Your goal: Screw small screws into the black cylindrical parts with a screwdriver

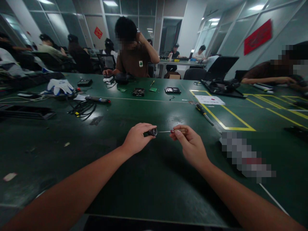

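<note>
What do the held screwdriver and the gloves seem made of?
Held screwdriver: shaft likely shiny metal, a thin bright line; handle perhaps glossy plastic, amber-brown with a red collar. Gloves: probably matte white fabric, softly folded; blue areas possibly coated.

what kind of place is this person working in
Probably an electronics workshop or training room: a long green table bears what looks like a small circuit board, the right hand holds a screwdriver, and other people are gathered at tables.
</note>
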The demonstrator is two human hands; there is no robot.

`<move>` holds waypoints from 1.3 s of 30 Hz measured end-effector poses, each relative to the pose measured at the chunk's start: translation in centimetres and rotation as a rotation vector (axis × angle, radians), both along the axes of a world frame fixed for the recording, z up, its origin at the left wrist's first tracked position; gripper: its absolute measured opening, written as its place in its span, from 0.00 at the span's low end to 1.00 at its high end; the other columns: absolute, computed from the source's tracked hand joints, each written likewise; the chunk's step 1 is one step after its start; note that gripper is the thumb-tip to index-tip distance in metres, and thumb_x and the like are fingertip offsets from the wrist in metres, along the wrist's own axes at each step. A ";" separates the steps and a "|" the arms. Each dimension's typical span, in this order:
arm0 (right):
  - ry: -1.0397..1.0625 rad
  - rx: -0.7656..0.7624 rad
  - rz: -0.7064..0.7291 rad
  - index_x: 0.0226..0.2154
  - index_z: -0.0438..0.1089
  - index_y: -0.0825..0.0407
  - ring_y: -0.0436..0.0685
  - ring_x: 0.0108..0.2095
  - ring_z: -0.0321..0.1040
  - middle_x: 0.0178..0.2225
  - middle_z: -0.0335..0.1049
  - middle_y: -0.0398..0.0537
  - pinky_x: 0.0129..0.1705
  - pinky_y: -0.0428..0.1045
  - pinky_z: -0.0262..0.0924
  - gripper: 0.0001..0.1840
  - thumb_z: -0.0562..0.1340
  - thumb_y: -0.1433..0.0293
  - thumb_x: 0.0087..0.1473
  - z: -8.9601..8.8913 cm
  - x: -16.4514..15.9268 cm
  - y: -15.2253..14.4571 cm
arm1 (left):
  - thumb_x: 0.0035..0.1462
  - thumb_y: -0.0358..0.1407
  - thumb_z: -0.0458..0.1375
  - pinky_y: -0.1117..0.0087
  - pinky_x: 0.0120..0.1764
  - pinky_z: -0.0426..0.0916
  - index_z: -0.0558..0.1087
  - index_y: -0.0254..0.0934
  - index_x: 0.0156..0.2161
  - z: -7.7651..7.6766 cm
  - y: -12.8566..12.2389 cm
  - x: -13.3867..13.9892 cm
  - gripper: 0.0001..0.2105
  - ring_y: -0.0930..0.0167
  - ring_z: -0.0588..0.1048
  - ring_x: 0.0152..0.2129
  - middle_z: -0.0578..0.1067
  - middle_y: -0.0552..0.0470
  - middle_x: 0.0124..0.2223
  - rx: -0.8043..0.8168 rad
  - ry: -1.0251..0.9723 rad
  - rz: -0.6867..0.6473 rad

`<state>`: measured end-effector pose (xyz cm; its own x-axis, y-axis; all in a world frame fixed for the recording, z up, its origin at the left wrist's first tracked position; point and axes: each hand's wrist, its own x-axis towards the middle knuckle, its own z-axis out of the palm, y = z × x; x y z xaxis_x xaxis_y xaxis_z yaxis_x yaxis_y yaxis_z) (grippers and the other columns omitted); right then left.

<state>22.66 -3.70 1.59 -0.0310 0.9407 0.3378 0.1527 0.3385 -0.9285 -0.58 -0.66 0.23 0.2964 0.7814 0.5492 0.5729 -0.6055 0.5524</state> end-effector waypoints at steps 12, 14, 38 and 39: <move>-0.004 0.048 -0.012 0.44 0.73 0.48 0.58 0.38 0.79 0.36 0.80 0.48 0.44 0.56 0.74 0.15 0.65 0.54 0.63 -0.1 0.3 -0.2 | 0.55 0.27 0.70 0.50 0.57 0.74 0.80 0.43 0.52 0.0 0.0 0.0 0.20 0.61 0.80 0.51 0.82 0.48 0.52 -0.009 -0.019 0.006; -0.006 0.052 -0.008 0.44 0.73 0.48 0.58 0.38 0.79 0.36 0.80 0.47 0.43 0.56 0.74 0.15 0.65 0.54 0.63 0.0 0.3 -0.2 | 0.55 0.27 0.70 0.51 0.57 0.74 0.80 0.42 0.52 0.1 -0.1 0.1 0.20 0.61 0.80 0.50 0.82 0.48 0.52 -0.008 -0.016 0.005; -0.298 0.113 0.039 0.48 0.74 0.47 0.60 0.43 0.80 0.41 0.81 0.50 0.49 0.58 0.71 0.12 0.61 0.60 0.67 0.3 0.1 -1.1 | 0.55 0.26 0.70 0.55 0.54 0.75 0.80 0.42 0.51 -0.3 0.1 0.1 0.19 0.63 0.80 0.49 0.83 0.49 0.50 0.033 -0.001 -0.032; -0.256 0.089 0.030 0.47 0.74 0.47 0.60 0.43 0.80 0.40 0.81 0.49 0.48 0.57 0.72 0.12 0.61 0.60 0.66 0.3 0.1 -0.9 | 0.55 0.26 0.69 0.55 0.54 0.75 0.80 0.43 0.51 -0.2 0.0 0.1 0.18 0.63 0.80 0.49 0.83 0.50 0.50 0.031 0.001 -0.036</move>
<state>22.76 -4.64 1.90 -0.1532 0.9049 0.3971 0.3677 0.4252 -0.8271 -0.50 -0.64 0.02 0.3244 0.7527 0.5728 0.5511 -0.6426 0.5323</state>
